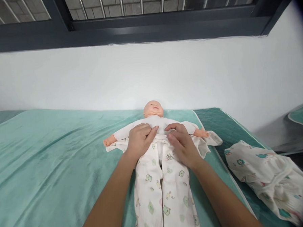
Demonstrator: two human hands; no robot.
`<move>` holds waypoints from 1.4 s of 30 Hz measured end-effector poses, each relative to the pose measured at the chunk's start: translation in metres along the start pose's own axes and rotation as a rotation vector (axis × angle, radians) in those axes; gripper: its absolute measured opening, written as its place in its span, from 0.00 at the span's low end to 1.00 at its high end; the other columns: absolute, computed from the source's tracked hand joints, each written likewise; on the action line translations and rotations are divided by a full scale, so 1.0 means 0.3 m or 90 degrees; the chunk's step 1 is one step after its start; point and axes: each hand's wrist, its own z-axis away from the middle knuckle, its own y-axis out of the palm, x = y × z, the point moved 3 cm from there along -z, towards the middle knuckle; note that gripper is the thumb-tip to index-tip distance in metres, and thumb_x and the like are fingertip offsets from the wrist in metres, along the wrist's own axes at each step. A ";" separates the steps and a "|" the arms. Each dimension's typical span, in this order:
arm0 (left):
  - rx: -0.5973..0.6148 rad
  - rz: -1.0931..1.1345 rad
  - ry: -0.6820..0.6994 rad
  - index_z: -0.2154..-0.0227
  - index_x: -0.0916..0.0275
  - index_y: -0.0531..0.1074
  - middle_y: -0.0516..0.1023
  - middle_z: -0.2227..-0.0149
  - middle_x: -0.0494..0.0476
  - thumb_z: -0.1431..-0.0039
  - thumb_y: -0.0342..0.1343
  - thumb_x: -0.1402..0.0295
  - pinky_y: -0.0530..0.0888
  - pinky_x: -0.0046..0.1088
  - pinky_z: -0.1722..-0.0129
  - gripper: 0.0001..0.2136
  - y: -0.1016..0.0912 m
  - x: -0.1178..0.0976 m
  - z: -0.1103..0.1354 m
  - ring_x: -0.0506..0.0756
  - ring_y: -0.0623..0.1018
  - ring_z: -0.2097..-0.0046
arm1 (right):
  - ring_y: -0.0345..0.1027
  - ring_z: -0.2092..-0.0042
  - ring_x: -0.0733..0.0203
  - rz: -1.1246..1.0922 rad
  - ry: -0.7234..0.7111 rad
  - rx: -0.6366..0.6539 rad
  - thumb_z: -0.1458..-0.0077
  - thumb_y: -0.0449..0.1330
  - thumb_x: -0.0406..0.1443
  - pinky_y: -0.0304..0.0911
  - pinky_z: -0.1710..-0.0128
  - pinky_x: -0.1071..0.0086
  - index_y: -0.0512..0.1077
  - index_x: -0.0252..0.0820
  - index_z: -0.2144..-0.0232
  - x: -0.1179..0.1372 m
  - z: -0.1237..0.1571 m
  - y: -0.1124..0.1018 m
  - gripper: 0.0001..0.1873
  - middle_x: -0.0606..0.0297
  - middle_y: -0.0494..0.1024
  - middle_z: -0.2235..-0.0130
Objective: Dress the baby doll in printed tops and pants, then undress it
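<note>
Bedroom or childcare training room: which was unclear

A green, bed-like cover spread beneath the fingers, a baby doll just under them; beyond rose a white wall and, higher, a barred window.

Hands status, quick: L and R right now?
Left hand: fingers curled by the doll's waist, at the printed clothes; grip can't be told.
Right hand: fingers bent, same clothes; grip can't be told.
</note>
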 end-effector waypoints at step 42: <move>-0.131 0.108 -0.394 0.64 0.59 0.73 0.76 0.66 0.52 0.37 0.50 0.56 0.69 0.30 0.62 0.13 -0.093 0.029 0.313 0.54 0.74 0.63 | 0.55 0.71 0.64 -0.078 0.240 0.166 0.47 0.59 0.51 0.50 0.72 0.70 0.63 0.42 0.78 -0.125 0.142 -0.030 0.21 0.72 0.61 0.77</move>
